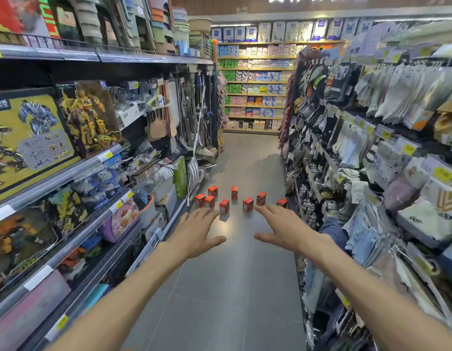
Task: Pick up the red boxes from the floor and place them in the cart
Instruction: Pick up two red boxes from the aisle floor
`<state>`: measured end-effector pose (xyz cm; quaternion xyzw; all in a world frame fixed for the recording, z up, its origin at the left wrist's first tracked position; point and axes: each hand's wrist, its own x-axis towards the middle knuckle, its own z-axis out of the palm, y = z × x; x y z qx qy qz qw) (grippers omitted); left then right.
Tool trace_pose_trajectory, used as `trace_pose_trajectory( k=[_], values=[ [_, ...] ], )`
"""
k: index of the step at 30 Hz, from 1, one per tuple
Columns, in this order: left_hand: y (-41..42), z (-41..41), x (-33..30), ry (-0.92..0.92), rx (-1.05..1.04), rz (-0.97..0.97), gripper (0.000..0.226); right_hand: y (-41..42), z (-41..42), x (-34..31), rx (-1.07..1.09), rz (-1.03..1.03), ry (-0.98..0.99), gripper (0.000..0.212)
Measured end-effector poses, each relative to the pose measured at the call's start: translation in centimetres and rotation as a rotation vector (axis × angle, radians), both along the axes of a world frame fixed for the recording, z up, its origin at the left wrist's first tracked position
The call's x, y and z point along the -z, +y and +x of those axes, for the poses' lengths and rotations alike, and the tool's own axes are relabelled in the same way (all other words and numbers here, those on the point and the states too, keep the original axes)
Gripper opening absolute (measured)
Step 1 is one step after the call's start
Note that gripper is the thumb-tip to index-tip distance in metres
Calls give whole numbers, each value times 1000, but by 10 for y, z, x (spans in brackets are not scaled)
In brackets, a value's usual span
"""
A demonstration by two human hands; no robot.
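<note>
We are reaching out for the small red cardboard boxes (pixel 230 200) sitting on the grey tiled floor (pixel 235 287).

Our left hand (pixel 197 230) and right hand (pixel 283 230) are stretching forward with fingers spread wide, holding nothing. The boxes are waiting well beyond our hands. No cart is showing. We should be stepping closer, bending low, and taking one box at a time.

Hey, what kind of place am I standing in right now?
A shop aisle, likely a supermarket or variety store: boxed toys on the left shelves, hanging packaged socks on the right, yellow price tags on the rails, and red boxes on the tiled floor.
</note>
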<state>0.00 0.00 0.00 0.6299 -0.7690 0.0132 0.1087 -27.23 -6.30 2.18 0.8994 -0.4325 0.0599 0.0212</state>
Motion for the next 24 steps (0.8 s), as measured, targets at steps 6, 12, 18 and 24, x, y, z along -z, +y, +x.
trace_pose_trajectory(
  k=[6, 12, 18, 24],
  values=[
    [-48, -20, 11, -6, -17, 14, 80, -45, -19, 16, 22, 26, -1, 83],
    [-131, -16, 33, -4, -3, 31, 79, -123, -15, 35, 35, 57, -25, 83],
    [-263, 5, 52, 3, 21, 54, 79, -243, 11, 47, 63, 66, -25, 79],
    [-418, 51, 62, 38, 43, 103, 84, -383, 44, 46, 119, 107, -10, 80]
  ],
)
